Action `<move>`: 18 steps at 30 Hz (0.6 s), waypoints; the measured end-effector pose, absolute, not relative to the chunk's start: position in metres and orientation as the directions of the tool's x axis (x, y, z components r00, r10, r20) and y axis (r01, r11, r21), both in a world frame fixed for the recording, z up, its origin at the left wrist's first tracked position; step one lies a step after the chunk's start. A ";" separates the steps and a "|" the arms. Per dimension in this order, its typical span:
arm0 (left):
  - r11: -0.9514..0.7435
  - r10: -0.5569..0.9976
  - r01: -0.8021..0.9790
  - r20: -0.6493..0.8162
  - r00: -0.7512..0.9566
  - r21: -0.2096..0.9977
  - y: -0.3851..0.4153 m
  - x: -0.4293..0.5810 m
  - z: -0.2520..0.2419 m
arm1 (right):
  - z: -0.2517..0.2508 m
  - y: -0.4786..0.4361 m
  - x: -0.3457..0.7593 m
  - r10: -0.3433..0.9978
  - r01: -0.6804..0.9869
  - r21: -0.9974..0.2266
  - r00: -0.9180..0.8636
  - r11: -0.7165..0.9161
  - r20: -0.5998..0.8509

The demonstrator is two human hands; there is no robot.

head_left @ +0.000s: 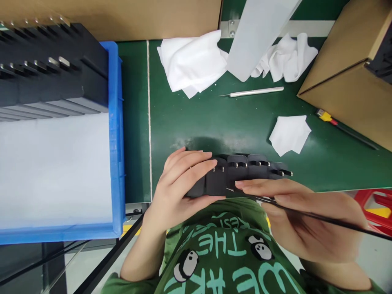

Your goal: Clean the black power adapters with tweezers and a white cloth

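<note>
A row of several black plug adapters (241, 173) with metal prongs lies at the near edge of the green table (214, 122). My left hand (177, 183) wraps around the left end of the row, fingers curled over the top. My right hand (306, 220) presses its fingers along the near side of the row and pinches a thin dark pointed tool (321, 216) whose tip rests against the adapters.
A blue bin (116, 134) at the left holds rows of black adapters and a white sheet. White cloths (196, 63), a white-handled pick (254, 92), a folded wipe (290, 134) and a yellow-and-red tool (329, 118) lie on the table. A cardboard box (349, 77) stands at right.
</note>
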State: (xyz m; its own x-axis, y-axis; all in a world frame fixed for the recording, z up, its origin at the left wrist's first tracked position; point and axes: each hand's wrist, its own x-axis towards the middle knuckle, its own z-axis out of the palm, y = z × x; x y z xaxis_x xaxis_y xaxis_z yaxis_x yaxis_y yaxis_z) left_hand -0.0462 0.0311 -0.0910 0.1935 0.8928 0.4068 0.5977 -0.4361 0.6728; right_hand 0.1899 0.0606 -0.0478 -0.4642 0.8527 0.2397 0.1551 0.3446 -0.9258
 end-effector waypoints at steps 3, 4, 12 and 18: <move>-0.435 0.893 0.590 0.408 0.188 0.681 0.031 -0.046 -0.092 | -0.044 0.063 0.188 0.845 0.147 -0.923 -0.471 0.356 0.251; -0.434 0.894 0.588 0.406 0.188 0.683 0.031 -0.046 -0.093 | -0.043 0.063 0.187 0.843 0.145 -0.921 -0.472 0.362 0.257; -0.434 0.895 0.588 0.403 0.193 0.682 0.031 -0.047 -0.093 | -0.046 0.060 0.188 0.864 0.183 -0.919 -0.443 0.349 0.240; -0.441 0.892 0.582 0.408 0.197 0.684 0.032 -0.047 -0.093 | -0.047 0.059 0.187 0.858 0.156 -0.920 -0.444 0.359 0.259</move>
State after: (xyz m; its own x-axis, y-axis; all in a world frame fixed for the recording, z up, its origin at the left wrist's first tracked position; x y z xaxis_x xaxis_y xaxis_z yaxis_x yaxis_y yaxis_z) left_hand -0.0466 0.0320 -0.0931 0.1965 0.8916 0.4079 0.5815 -0.4409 0.6837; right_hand 0.1871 0.0593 -0.0471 -0.4436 0.8579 0.2592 0.1561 0.3588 -0.9203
